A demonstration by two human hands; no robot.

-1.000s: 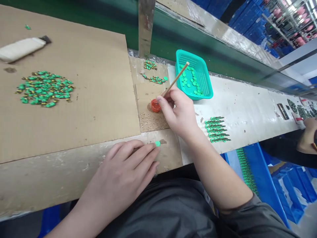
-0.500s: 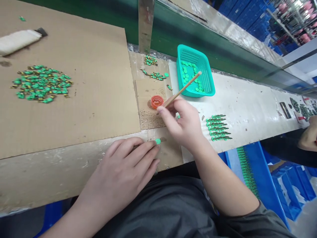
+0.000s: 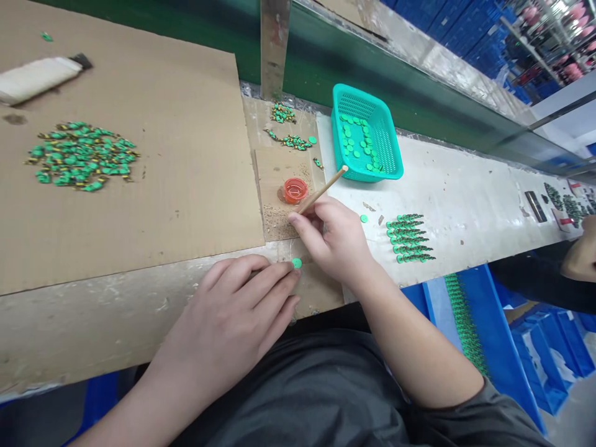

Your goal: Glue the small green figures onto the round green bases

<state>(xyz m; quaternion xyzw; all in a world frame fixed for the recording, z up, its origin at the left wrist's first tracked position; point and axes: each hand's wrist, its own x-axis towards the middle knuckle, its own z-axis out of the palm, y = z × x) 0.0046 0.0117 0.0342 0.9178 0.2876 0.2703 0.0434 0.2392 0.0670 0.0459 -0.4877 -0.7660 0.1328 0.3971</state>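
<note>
My right hand (image 3: 338,239) pinches a thin wooden stick (image 3: 326,188) that slants up to the right; its lower end points down toward a small green disc (image 3: 297,263). My left hand (image 3: 237,310) lies flat on the bench edge, fingers together and stretched out, its fingertips touching that disc. A small orange cap (image 3: 295,190) sits on a cardboard scrap just beyond my right hand. A teal mesh basket (image 3: 388,155) holding several green discs stands behind it.
A pile of green parts (image 3: 79,155) lies on a large cardboard sheet (image 3: 177,155) at left, with a white tube (image 3: 32,77) above. Rows of finished green pieces (image 3: 410,239) lie at right. Another person's arm (image 3: 577,261) shows at far right. Blue bins (image 3: 488,335) sit below.
My right hand moved from the orange cap toward me and down, bringing the stick's tip near the green disc. My left hand stayed put.
</note>
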